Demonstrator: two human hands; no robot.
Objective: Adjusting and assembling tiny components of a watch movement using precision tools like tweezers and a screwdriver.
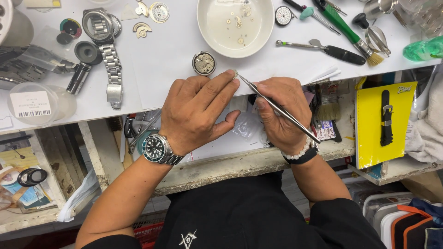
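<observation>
My right hand (284, 113) grips steel tweezers (277, 107) whose tips reach up-left to a tiny part (235, 74) at the white bench's front edge. My left hand (198, 110), with a wristwatch on its wrist, has its forefinger stretched out so the fingertip touches that same small part; its other fingers are spread and hold nothing. Just above the fingertip lies a round watch movement (204, 63). A white bowl (235, 39) with several small gears in it stands behind.
A steel watch case with bracelet (108, 50) lies at the left, clear plastic lids (34, 106) beyond it. Screwdrivers, a green-handled brush (350, 32) and a black-handled tool (344, 54) lie at the right. A yellow card with a black strap (385, 117) sits lower right.
</observation>
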